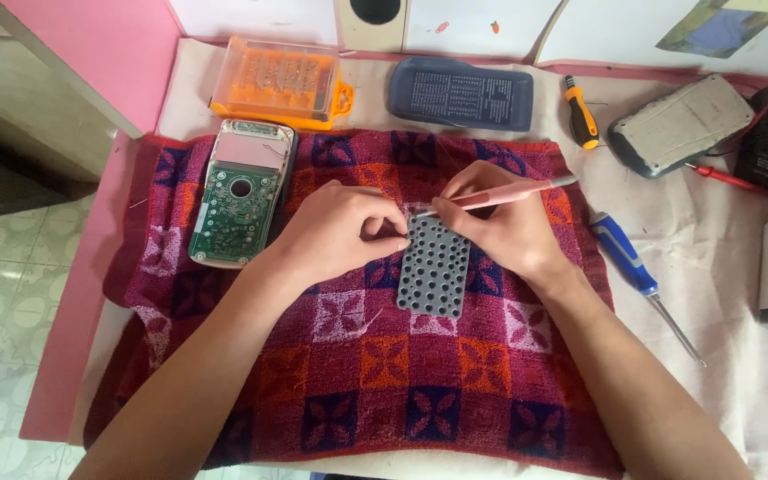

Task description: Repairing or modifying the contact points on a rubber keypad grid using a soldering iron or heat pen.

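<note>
My left hand (340, 233) pinches the top edge of the grey rubber keypad (435, 267), pinning it flat mid-towel (348, 373) so it won't slide. My right hand (500, 222) grips the pink tool (508, 193) pencil-style, tip on the pad. The bare circuit board (240, 206) waits at the towel's left edge; the orange bit case (279, 80) (lid closed) sits at the desk's back edge.
</note>
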